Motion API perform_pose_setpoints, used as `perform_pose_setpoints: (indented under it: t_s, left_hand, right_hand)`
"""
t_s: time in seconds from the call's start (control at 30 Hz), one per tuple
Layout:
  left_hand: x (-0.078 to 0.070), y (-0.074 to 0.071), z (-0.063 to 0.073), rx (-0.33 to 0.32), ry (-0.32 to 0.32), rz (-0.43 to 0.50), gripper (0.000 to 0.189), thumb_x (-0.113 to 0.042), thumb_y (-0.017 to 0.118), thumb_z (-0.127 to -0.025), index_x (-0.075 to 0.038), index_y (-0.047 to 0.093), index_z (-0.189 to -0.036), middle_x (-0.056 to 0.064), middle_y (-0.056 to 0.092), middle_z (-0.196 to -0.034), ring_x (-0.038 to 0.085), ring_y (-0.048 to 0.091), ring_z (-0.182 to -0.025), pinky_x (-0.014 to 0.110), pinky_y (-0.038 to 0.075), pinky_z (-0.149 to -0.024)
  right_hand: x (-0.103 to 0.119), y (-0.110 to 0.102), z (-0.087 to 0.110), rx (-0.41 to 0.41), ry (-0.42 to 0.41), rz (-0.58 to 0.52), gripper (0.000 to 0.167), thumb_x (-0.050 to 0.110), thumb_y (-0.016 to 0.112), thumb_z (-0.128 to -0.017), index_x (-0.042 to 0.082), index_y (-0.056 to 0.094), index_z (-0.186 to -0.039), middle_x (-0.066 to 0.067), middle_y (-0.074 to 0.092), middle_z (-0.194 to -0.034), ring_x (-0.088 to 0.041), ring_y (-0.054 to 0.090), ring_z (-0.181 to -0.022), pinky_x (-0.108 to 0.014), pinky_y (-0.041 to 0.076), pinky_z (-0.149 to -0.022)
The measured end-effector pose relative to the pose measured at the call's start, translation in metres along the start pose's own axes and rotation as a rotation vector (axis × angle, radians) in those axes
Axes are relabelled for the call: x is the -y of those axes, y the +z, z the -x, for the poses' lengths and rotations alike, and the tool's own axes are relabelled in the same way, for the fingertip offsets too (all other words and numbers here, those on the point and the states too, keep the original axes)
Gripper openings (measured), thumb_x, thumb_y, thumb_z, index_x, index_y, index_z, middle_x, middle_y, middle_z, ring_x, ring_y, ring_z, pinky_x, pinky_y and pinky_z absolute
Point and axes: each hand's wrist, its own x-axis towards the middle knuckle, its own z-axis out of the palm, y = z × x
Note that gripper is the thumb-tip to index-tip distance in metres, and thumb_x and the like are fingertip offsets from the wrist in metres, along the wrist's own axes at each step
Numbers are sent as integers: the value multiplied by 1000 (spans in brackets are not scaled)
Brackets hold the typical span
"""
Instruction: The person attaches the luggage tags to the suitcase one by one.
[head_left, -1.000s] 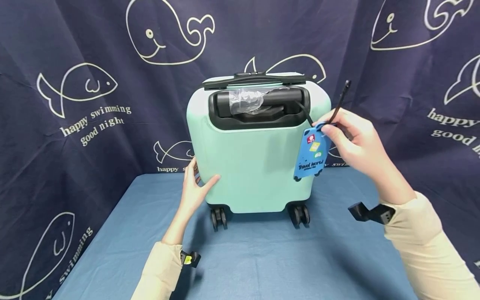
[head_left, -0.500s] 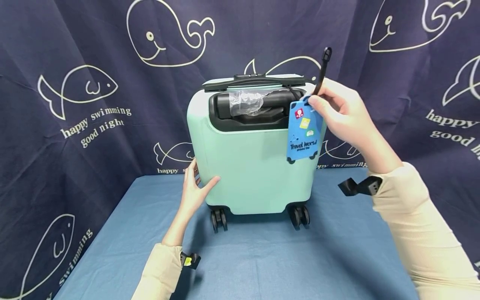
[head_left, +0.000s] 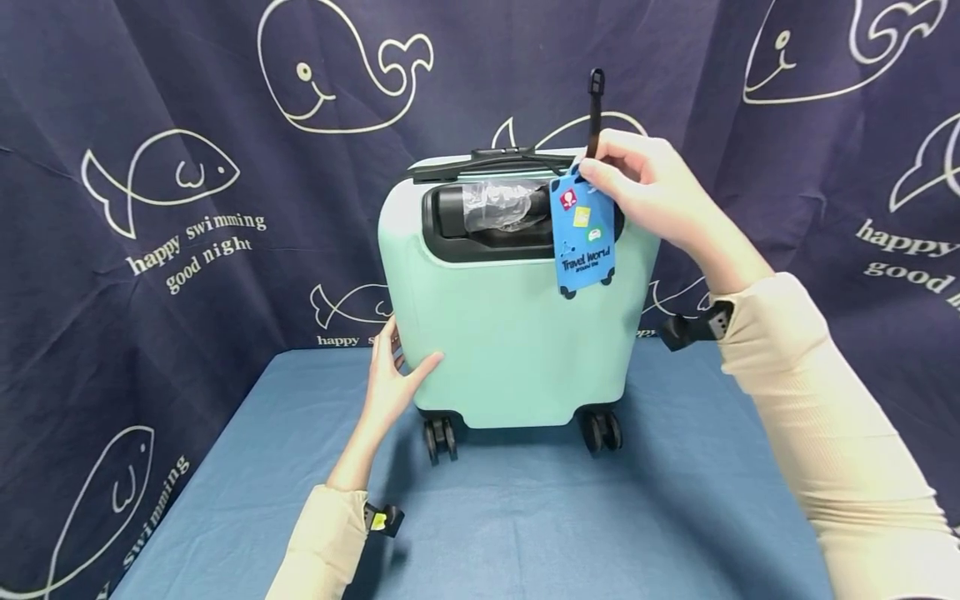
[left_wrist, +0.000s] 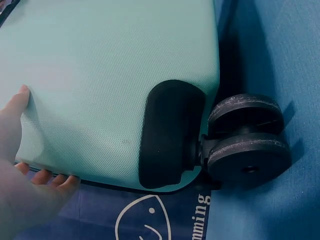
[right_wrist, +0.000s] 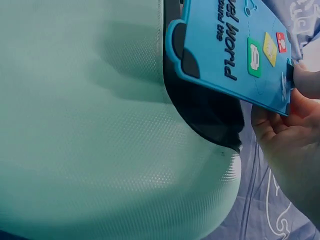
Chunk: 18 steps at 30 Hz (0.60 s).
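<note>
A mint-green suitcase point(head_left: 517, 350) stands upright on its wheels. My left hand point(head_left: 387, 390) holds its lower left side, thumb on the front face and fingers around the edge; in the left wrist view the fingertips point(left_wrist: 70, 183) lie along that edge. High at the right, my right hand point(head_left: 647, 185) pinches the top of a blue luggage tag point(head_left: 583, 242) printed "Travel World". The tag hangs in front of the right end of the handle recess, covering part of it. Its black strap point(head_left: 596, 104) sticks upward past the fingers, with another length reaching left toward the black carry handle point(head_left: 450, 172).
Clear plastic wraps the pull handle point(head_left: 452, 212) inside the black recess. Black twin wheels point(left_wrist: 250, 157) rest on the blue cloth-covered table point(head_left: 517, 517). Behind hangs a dark blue curtain point(head_left: 187, 75) with whale and fish drawings.
My right hand has moved up and to the left with the luggage tag, from beside the suitcase's right edge to the handle recess. The strap end now points upright. My left hand stays put.
</note>
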Motion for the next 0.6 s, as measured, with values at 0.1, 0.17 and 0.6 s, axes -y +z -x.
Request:
perform_pose_setpoints:
  t_s: [0.1,0.17,0.6]
  left_hand:
    - [-3,1,0,6,-24,-1,86,-27,76,-79,-25,25,-147,9,34,-138,27,38,-130,46,34,-107]
    - [-10,1,2,12,-32,-2,85,-23,76,-79,-22,25,-148,12,33,-139,28,38,-131,46,34,-108]
    - [-30,-1,10,13,-28,-9,83,-18,73,-81,-16,24,-148,15,34,-138,32,37,-131,48,33,-108]
  right_hand:
    - [-1,1,-5,26,4,41,25,16,54,-94,-1,53,-76,4,44,-66,-10,42,-64,-22,30,-60]
    - [-3,2,-8,46,6,53,26,17,53,-94,-1,52,-75,2,44,-68,-10,42,-65,-22,30,-60]
    - [-3,6,-28,154,73,150,32,25,53,-95,2,50,-72,1,44,-62,-11,41,-64,-23,31,-59]
